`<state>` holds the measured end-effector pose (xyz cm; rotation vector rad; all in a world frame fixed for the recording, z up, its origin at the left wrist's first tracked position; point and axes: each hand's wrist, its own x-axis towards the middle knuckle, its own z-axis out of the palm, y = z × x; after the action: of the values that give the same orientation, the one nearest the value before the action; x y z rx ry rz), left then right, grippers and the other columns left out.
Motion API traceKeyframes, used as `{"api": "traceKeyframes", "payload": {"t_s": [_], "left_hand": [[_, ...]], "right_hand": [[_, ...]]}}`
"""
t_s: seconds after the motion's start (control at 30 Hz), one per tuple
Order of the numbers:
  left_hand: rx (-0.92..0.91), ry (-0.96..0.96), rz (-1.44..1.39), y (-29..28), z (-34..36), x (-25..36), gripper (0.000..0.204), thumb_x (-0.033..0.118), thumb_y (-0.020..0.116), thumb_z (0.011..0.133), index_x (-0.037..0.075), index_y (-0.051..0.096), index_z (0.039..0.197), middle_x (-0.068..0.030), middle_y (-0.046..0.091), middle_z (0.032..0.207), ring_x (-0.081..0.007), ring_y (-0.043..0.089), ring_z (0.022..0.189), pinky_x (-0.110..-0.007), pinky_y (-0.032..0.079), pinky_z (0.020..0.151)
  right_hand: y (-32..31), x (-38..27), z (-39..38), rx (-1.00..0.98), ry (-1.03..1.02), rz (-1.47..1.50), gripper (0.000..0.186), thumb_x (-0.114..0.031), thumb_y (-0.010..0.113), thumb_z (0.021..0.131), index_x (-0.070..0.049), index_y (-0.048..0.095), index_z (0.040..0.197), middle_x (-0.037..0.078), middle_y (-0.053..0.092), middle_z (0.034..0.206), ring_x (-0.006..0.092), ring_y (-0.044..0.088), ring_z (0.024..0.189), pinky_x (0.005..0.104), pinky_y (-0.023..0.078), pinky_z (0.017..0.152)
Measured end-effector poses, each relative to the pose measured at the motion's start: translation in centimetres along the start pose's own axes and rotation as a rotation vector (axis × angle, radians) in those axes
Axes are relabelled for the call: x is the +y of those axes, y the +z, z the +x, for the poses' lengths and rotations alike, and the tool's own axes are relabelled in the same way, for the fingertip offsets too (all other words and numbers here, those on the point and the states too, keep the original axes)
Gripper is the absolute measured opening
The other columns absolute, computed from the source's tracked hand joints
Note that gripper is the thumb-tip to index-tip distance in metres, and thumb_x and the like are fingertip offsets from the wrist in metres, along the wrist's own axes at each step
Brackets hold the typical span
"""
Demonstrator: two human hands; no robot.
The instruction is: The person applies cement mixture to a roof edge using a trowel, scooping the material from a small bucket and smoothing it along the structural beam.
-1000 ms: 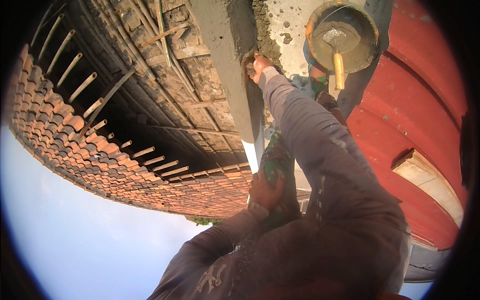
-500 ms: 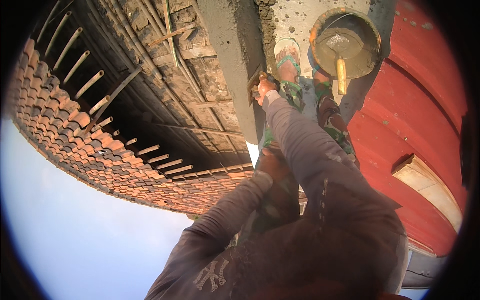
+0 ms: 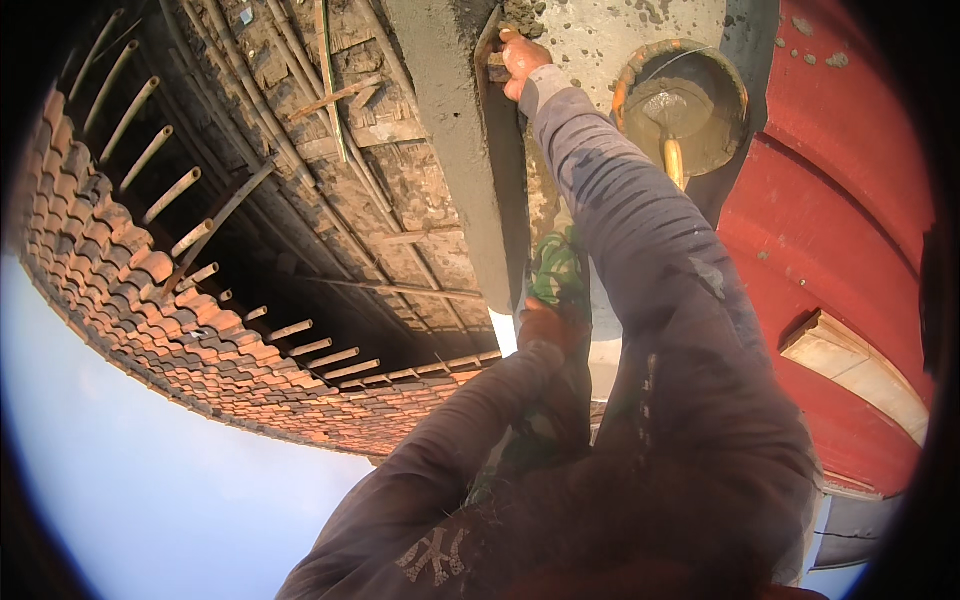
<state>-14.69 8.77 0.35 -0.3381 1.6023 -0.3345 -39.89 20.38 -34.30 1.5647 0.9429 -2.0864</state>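
My right hand (image 3: 524, 62) grips the handle of a plastering float (image 3: 489, 48), its flat face pressed along the edge of a grey mortar-covered ledge (image 3: 450, 130). My left hand (image 3: 541, 322) rests low against my camouflage-trousered leg (image 3: 560, 268), beside the ledge; shadow hides how its fingers lie. Right of my right forearm stands a round bucket (image 3: 742, 100) of wet grey mortar (image 3: 705, 125). A trowel (image 3: 673, 155) with a yellow handle lies in it, blade in the mortar.
Red metal roofing (image 3: 830, 220) slopes along the right, with a pale box-like piece (image 3: 858, 368) on it. Left of the ledge are a woven wall (image 3: 390, 190) with bamboo poles and an orange tiled roof (image 3: 200, 330). Mortar splashes dot the grey surface (image 3: 600, 30) by the bucket.
My right hand has slid the float along the ledge toward the top of the view, its arm stretching out. My left hand stays at my leg.
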Motion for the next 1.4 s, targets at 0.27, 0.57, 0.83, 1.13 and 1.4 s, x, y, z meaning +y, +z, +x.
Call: {"api": "traceKeyframes", "payload": {"t_s": [0.27,0.57,0.83,1.13,1.4], "left_hand": [[-0.083,0.005,-0.038,-1.0,-0.2,0.0,0.108,0.065,0.085,0.069,-0.011,0.036,0.128,-0.029,0.058,0.123,-0.039,0.065,0.114,-0.042,0.055,0.095],[-0.027,-0.034,-0.035,-0.6,0.3,0.0,0.095,0.066,0.073,0.08,-0.005,0.035,0.13,-0.0247,0.054,0.124,-0.0359,0.069,0.11,-0.042,0.059,0.087],[-0.085,-0.054,-0.011,-2.4,0.3,0.2,0.101,0.061,0.081,0.075,-0.007,0.033,0.132,-0.0277,0.055,0.129,-0.0378,0.065,0.117,-0.042,0.055,0.097],[-0.041,0.081,0.01,-0.8,0.9,-0.6,0.113,0.066,0.083,0.069,-0.014,0.033,0.133,-0.0301,0.058,0.121,-0.0379,0.066,0.11,-0.042,0.056,0.094],[-0.108,0.123,0.083,-1.2,0.8,-0.2,0.113,0.066,0.079,0.074,-0.016,0.032,0.135,-0.0316,0.056,0.127,-0.0406,0.061,0.121,-0.041,0.053,0.099]], "right_hand": [[-1.2,-10.2,-1.5,0.124,-0.345,-1.01,0.056,-0.023,0.077,0.091,-0.009,0.055,0.141,0.008,0.067,0.134,0.0186,0.06,0.127,0.0319,0.044,0.109],[-2.3,6.0,-11.4,-0.36,-0.278,-1.804,0.065,-0.022,0.083,0.084,0.005,0.049,0.133,0.015,0.073,0.115,0.0291,0.069,0.113,0.0364,0.057,0.093],[-5.1,13.4,-12.0,-0.435,-0.137,-1.632,0.055,-0.026,0.07,0.095,0.0,0.049,0.139,0.012,0.067,0.128,0.0307,0.066,0.118,0.0392,0.056,0.094],[-3.2,-2.1,-4.6,0.011,-0.348,-1.177,0.047,-0.02,0.07,0.093,0.0,0.055,0.133,0.014,0.071,0.123,0.0313,0.069,0.115,0.0402,0.056,0.093],[-1.5,-2.0,-7.0,-0.112,-0.429,-1.609,0.041,-0.014,0.07,0.091,0.0,0.06,0.127,0.015,0.073,0.119,0.0319,0.072,0.111,0.0411,0.056,0.093]]}}
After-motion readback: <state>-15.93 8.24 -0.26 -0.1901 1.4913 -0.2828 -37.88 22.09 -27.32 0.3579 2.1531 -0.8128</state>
